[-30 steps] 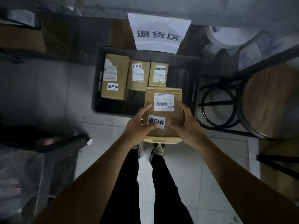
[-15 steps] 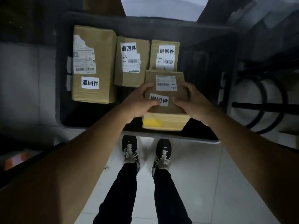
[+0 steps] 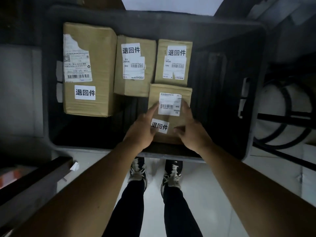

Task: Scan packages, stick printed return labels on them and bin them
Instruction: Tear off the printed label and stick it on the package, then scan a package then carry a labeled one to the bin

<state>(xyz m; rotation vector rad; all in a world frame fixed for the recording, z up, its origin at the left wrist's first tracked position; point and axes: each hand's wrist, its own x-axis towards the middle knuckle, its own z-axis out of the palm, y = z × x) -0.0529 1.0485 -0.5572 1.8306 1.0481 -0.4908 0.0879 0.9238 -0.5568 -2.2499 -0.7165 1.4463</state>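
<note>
A small brown cardboard package lies flat in the black plastic bin, just in front of the rightmost boxed parcel. It carries a barcode label and a white return label. My left hand rests on its left side with the fingers stretched over the top. My right hand touches its right edge, fingers straight, thumb pointing across the near end. Three other labelled packages lie in the bin: a large one, a middle one and a smaller one.
The bin's right half holds nothing. A white sign hangs behind the bin. A black metal stool frame stands at the right, a dark ledge at the lower left. My shoes stand on white floor tiles.
The package went forward and down from above the bin's near rim to lie flat inside it. Both hands loosened from its sides. The view moved closer over the bin.
</note>
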